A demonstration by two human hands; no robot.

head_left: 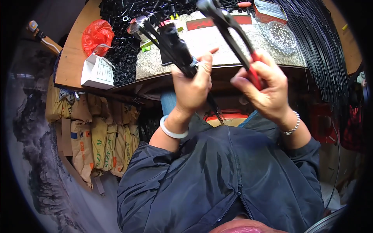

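Observation:
My left hand [191, 90] is closed round a bundle of thin black rods [179, 50] that looks like a folded umbrella frame. Its thick dark end points up over the table, and thin tips stick out below my palm. In my right hand [270, 87] is a pair of pliers [234, 46] with red grips, my fingers wrapped round the handles. The dark metal jaws at the top are smeared by motion and stand apart from the bundle. Behind the bundle, a dark flat object, partly hidden, lies on the worn pale board [155, 70].
Heaped small black parts [124, 64] cover the table's left and back. A red plastic bag [97, 37] and white box [97, 72] stand left. A glass dish [280, 37], a tin [271, 11] and long black rods [318, 50] lie right. Sacks [99, 143] stack below.

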